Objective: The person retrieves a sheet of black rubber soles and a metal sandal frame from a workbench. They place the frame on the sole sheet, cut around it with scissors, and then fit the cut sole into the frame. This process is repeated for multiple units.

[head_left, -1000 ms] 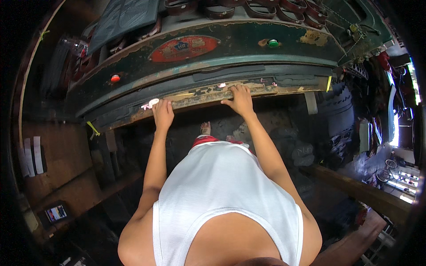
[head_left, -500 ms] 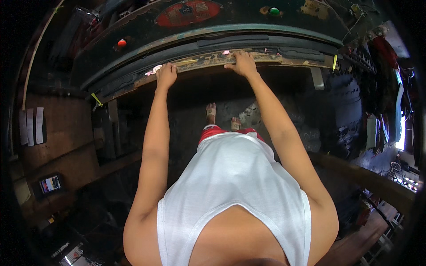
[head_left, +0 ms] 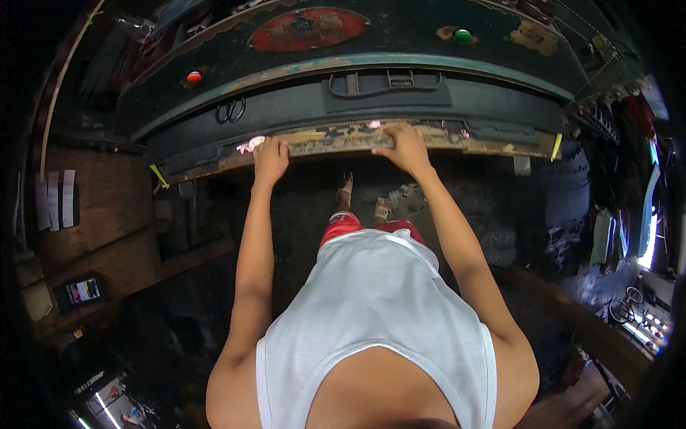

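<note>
A long worn wooden board [head_left: 336, 145] juts out from beneath a dark green machine [head_left: 246, 68]. My left hand [head_left: 271, 161] grips its front edge left of the middle, fingers over the top, beside a pale pink patch [head_left: 252, 144]. Further right, my right hand [head_left: 407, 150] holds the same edge with its thumb along the front. Behind the edge, on the dark flat surface [head_left: 286, 112], lies a black curved strip-like frame [head_left: 389, 91]. Two small black loops [head_left: 230, 111] lie to its left. Both arms reach forward.
The machine's front carries a red button [head_left: 194, 76], a green button [head_left: 464, 35] and a red oval plate [head_left: 307, 30]. Yellow ties hang at the board's ends. At left, a phone-like screen [head_left: 83, 291] and white strips [head_left: 68, 199] lie on a brown surface [head_left: 107, 207].
The board has slid toward me with both hands on it. More of the dark surface, the black frame and the loops now show.
</note>
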Tool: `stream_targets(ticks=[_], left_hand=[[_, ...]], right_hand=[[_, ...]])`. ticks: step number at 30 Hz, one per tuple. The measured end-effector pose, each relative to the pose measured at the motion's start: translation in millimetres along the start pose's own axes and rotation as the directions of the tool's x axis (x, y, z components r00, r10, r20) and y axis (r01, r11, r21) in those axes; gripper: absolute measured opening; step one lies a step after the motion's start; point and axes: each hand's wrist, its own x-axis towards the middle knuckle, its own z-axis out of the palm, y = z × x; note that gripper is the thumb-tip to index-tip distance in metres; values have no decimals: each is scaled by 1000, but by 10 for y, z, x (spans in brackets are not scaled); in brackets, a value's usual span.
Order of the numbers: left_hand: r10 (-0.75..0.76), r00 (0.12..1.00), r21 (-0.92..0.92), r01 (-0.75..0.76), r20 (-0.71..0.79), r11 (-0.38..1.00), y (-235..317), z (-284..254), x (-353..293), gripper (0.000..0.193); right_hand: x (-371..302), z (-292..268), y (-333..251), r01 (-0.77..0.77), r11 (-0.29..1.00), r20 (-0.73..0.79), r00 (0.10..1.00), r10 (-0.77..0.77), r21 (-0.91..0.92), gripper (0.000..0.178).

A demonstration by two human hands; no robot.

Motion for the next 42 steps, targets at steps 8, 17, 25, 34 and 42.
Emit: stream_targets(ticks=[8,17,25,34,42], left_hand=[[-60,876,-462,309,479,832,330,-409,638,33],[-289,945,-524,326,155,787,1183,21,1467,44],[-205,967,-624,253,150,740,1037,170,1443,38],[-233,955,-497,296,186,816,238,-172,1234,43],[-315,885,-818,446,343,362,708,-304,1172,45]], right_hand=[[835,-791,63,196,970,-26,981,-195,141,36],[1250,-662,429,473,870,-13,878,-479,-139,24],[1245,-892,417,462,878,-225,875,-429,125,22],[882,-1883,372,292,-39,-233,830,507,956,61],[790,-1913,270,174,-145,-46,778,626,974,65]])
